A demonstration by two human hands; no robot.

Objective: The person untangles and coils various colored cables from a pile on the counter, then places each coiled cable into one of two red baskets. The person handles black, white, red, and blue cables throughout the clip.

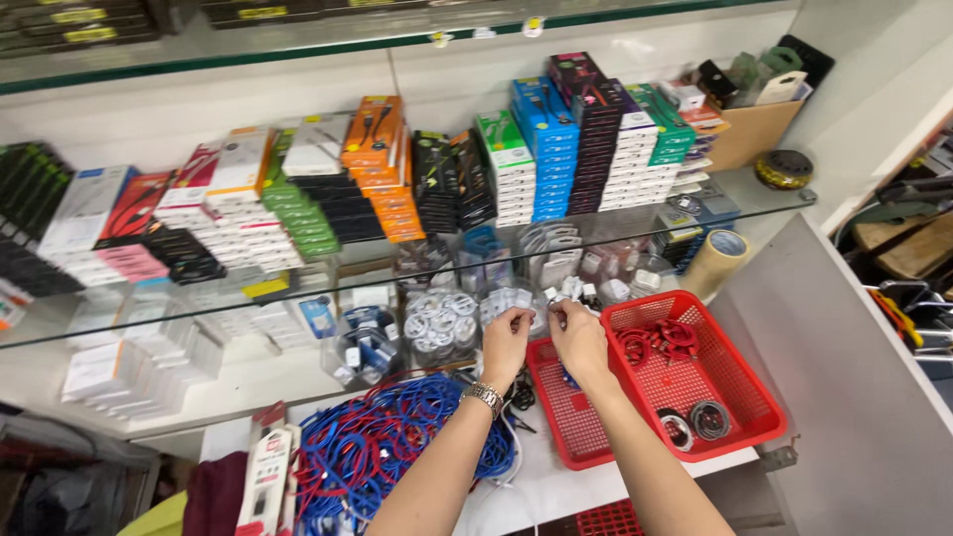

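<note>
My left hand (506,342), with a metal watch on its wrist, and my right hand (579,337) are raised together in front of the glass shelf. Each pinches a small white piece, one near each thumb, with a thin white cable seemingly between them. They hover over a flat red basket (571,427), beside a taller red basket (740,382) that holds coiled red cables (660,340) and two dark rolled cables (695,424). A heap of blue cables (382,447) lies under my left forearm.
A glass shelf (774,194) carries stacks of coloured accessory boxes. Below it stand clear tubs of white coiled cables (442,323) and chargers. A tape roll (717,260) stands at the right. A white counter panel (854,377) rises on the right. Packaged items (266,476) lie at the lower left.
</note>
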